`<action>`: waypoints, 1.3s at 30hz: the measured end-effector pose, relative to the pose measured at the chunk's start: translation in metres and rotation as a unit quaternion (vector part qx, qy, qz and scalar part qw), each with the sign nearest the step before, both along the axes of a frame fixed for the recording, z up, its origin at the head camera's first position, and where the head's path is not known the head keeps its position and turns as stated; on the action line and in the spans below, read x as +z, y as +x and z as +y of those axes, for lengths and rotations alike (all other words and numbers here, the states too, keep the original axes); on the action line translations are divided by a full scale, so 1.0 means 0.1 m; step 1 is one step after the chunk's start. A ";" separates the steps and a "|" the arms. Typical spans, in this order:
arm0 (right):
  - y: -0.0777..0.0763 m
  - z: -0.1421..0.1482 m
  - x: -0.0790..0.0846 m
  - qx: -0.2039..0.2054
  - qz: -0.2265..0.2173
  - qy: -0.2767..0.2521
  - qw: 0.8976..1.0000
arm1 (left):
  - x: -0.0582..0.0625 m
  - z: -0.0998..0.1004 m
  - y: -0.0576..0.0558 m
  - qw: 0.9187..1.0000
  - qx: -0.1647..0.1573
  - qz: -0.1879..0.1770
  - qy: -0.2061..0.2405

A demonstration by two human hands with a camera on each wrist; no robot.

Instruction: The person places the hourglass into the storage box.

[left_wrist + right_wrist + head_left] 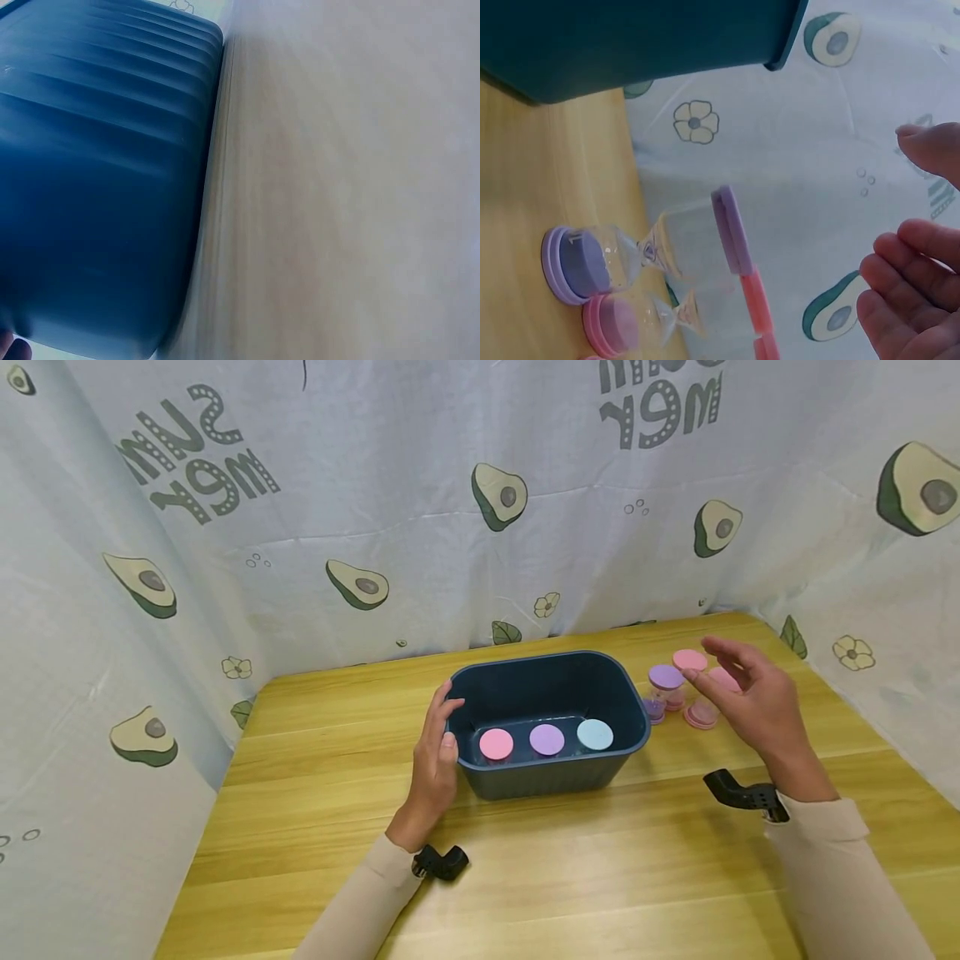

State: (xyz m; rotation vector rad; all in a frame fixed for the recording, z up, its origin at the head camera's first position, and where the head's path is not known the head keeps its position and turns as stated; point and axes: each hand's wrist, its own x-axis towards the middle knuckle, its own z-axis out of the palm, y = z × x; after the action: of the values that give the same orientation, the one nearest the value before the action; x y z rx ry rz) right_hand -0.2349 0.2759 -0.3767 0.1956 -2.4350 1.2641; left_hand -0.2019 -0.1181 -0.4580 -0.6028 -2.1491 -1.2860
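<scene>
My left hand [435, 764] rests at the left end of a dark blue plastic bin [536, 783], its fingers fairly straight along the rim. In the left wrist view, fingertips [16, 348] show at the corner beside the bin's ribbed wall. Inside the bin stand three sand timers with round caps: pink [497, 744], purple [547, 740] and light blue [595, 734]. My right hand [765, 706] hovers over the table, thumb and fingers apart, holding nothing. Close by its fingertips stand a purple sand timer [666, 677] and pink sand timers [689, 661], partly overlapped by the hand.
The wooden table [315, 777] carries the bin near its middle and the loose timers to the bin's right. A white curtain [420, 518] with avocado prints hangs behind and at both sides. Black wrist cameras [441, 863] are strapped to both wrists.
</scene>
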 end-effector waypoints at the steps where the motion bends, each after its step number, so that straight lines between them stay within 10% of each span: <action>1: -0.01 0.01 -0.01 -0.003 -0.003 0.001 1.000 | 0.00 0.00 0.00 1.000 0.001 0.000 0.000; 39: -0.19 0.38 -0.30 -0.057 -0.054 0.003 0.997 | 0.00 -0.02 -0.02 1.000 0.004 0.003 -0.004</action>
State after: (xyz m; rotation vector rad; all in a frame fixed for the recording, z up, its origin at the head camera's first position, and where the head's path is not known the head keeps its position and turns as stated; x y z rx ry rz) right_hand -0.2534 0.3138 -0.4070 -0.0120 -2.5017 1.2477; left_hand -0.2038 -0.1202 -0.4577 -0.6012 -2.1502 -1.2704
